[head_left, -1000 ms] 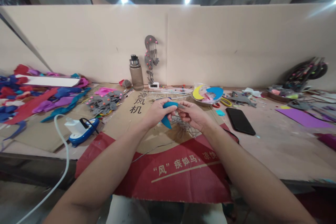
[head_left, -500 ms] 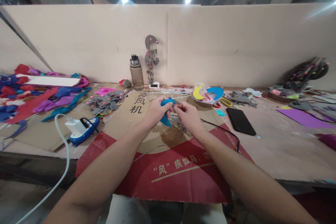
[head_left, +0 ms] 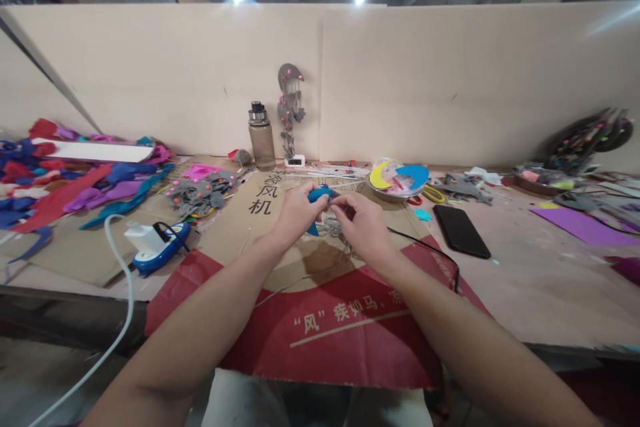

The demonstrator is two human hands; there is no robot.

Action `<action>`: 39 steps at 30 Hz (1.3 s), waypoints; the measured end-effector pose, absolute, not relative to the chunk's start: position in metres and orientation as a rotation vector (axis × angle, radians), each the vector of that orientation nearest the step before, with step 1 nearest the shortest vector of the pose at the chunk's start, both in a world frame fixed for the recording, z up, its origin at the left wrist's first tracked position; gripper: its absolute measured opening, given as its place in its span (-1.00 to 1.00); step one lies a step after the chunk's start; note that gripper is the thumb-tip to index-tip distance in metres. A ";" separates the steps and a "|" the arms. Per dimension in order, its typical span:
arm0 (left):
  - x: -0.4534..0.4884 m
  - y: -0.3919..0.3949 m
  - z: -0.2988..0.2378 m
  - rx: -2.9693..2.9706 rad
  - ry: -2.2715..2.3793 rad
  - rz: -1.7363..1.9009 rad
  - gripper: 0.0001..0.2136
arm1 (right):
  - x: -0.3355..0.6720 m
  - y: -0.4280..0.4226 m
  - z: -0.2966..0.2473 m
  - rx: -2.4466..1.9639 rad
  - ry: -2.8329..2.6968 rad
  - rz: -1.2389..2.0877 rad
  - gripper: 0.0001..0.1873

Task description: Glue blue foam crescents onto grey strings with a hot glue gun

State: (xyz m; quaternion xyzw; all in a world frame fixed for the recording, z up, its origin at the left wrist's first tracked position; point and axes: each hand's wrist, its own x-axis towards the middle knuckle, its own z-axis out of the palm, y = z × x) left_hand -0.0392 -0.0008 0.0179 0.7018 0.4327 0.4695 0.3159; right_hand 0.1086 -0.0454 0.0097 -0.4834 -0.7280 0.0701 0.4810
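Note:
My left hand [head_left: 295,215] is closed on a blue felt piece [head_left: 317,195], whose lower tip shows below the fingers. Close against it, my right hand [head_left: 366,221] has thumb and forefinger pinched at the edge of the blue piece. Something small and grey shows between the two hands, too small to name. Under them lies a tangled bundle of grey cord [head_left: 331,225] on the flattened cardboard [head_left: 340,353].
A blue power strip [head_left: 161,252] with a white cable lies left, near coloured felt scraps [head_left: 90,187]. Behind stand a water bottle [head_left: 262,140] and a grey hanging ornament [head_left: 290,103]. A bowl [head_left: 397,195], yellow-handled scissors [head_left: 433,194] and a black phone [head_left: 461,231] are to the right.
The blue felt piece has turned in my left hand, so less of its lower tip shows. My right hand's fingers have shifted slightly beside it.

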 end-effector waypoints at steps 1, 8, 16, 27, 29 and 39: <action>-0.039 -0.001 0.018 1.885 1.147 1.216 -0.94 | 0.111 -0.045 0.011 -1.170 -1.785 0.095 -0.87; -0.039 -0.003 0.019 2.037 1.047 1.039 -0.91 | 0.132 -0.036 0.020 -1.119 -1.769 -0.062 -0.87; -0.044 0.004 0.010 1.931 0.813 0.921 -0.81 | 0.137 -0.025 0.023 -1.107 -1.564 0.543 -0.88; -0.041 0.001 0.012 1.696 0.688 0.995 -0.79 | 0.136 -0.023 0.015 -0.920 -1.240 1.533 -0.58; -0.040 0.001 0.012 1.668 0.712 1.029 -0.81 | 0.133 -0.023 0.014 -0.910 -1.183 1.564 -0.58; -0.036 0.012 0.000 1.584 0.929 1.177 -0.87 | 0.112 -0.029 -0.001 -1.202 -1.484 0.749 -0.84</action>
